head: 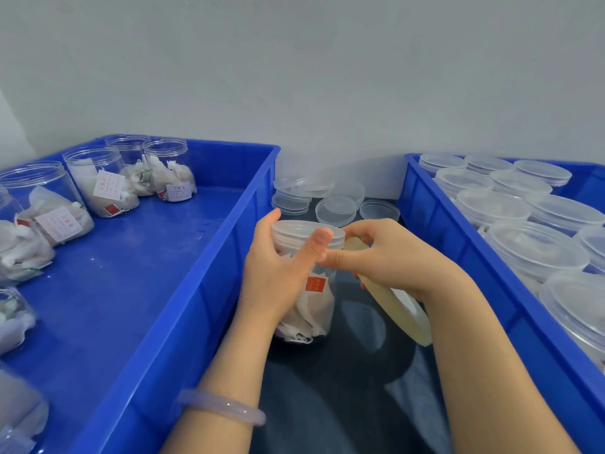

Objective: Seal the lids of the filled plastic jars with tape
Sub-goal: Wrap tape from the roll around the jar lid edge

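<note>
The left hand [278,276] grips a clear plastic jar [314,306] packed with white sachets, fingers curled round its far side and thumb [319,244] pressed upright against the rim of its translucent screw lid [294,229]. The jar stands between both hands on a dark surface. The right hand [389,253] is closed round a thin pale-yellow roll of tape [402,309], seen edge-on and hanging below the palm; its forefinger [340,257] reaches just under the lid, touching the left thumb. Any clear strip drawn from the roll is too faint to make out.

A pale lilac bangle [222,406] circles the left wrist. Left of that hand, a blue plastic crate [183,290] holds uncapped filled jars [101,181], some cut off by the edge. Right of the right hand, a second blue crate [458,257] holds capped jars [533,247]. Beyond the hands lie loose clear lids [337,209].
</note>
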The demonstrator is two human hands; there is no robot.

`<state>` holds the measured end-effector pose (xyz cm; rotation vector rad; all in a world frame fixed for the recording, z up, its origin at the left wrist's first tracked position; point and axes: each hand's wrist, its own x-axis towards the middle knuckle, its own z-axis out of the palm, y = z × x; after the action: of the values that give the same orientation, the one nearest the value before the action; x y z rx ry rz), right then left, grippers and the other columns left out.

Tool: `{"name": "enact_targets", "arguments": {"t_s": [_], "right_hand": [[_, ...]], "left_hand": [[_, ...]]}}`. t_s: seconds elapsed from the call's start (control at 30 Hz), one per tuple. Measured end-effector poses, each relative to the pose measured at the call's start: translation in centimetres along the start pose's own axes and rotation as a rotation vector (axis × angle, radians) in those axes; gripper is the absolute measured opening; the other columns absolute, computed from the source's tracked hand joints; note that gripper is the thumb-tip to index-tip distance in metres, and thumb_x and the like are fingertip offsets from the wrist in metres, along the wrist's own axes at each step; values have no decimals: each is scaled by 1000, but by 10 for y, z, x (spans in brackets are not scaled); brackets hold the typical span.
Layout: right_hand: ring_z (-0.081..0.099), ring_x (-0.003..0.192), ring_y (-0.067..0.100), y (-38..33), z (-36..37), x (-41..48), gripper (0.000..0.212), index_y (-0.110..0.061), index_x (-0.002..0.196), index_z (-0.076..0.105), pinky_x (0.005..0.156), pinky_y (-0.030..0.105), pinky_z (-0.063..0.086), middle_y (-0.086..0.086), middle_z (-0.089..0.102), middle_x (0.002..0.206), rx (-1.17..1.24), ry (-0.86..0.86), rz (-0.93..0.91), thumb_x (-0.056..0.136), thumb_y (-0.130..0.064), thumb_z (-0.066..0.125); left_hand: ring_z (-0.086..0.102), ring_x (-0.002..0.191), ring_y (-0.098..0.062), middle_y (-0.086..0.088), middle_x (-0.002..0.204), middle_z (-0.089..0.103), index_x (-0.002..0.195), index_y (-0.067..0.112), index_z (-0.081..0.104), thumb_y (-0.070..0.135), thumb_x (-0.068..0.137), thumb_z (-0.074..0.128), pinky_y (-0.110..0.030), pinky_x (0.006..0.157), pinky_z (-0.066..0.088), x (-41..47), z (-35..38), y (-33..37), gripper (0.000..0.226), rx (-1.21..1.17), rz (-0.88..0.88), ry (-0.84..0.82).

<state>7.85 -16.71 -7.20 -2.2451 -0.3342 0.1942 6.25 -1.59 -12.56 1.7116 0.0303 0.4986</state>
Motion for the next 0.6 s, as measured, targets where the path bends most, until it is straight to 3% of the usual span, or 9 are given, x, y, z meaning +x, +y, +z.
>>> {"name": "enact_targets", "arguments": {"t_s": [0.07,0.2,0.3,0.4,0.47,0.53,0.6], "right_hand": [[64,75,1,-3,0,0,52,-35,100,68,67,25,52,-17,68,83,-23,-18,-16,57,-64,74],[59,105,8,-5,-2,-2,88,-35,130,54,91,36,52,-15,59,121,-73,-137,2,50,-60,82],[65,93,4,-4,-7,-4,82,-41,119,61,85,35,55,-20,65,107,-35,-141,-32,43,-67,77],[62,85,-7,0,-10,-4,73,-45,108,66,78,22,51,-30,65,92,2,-119,-64,40,-71,73],[60,83,-14,4,-10,-2,46,-49,96,68,72,17,46,-34,65,86,43,-114,-80,52,-62,77],[60,82,-15,7,-9,0,33,-50,89,69,73,19,48,-35,65,86,56,-115,-76,58,-57,78],[63,85,-9,10,-7,2,42,-45,95,70,80,26,53,-30,67,91,70,-119,-63,55,-57,78]], "left_hand": [[49,105,1,21,113,49,138,23,43,85,45,55,1,64,38,-1,1,0,112,1,-10,55],[54,92,9,20,104,55,127,18,55,70,63,59,-1,67,40,6,-3,-7,83,-17,-4,106],[54,86,16,24,98,56,122,16,59,58,66,55,3,67,39,9,-4,-12,71,-32,21,102],[58,84,15,23,96,59,119,16,61,55,67,56,-1,69,44,9,-6,-12,66,-58,29,75],[59,84,14,23,97,60,118,16,61,54,67,56,-3,69,45,10,-6,-12,64,-77,40,58],[60,83,16,22,97,60,117,14,62,53,66,60,-4,67,45,9,-7,-11,64,-94,69,31],[60,85,16,20,99,61,116,10,62,60,60,64,-5,65,46,7,-8,-11,75,-121,101,-7]]}}
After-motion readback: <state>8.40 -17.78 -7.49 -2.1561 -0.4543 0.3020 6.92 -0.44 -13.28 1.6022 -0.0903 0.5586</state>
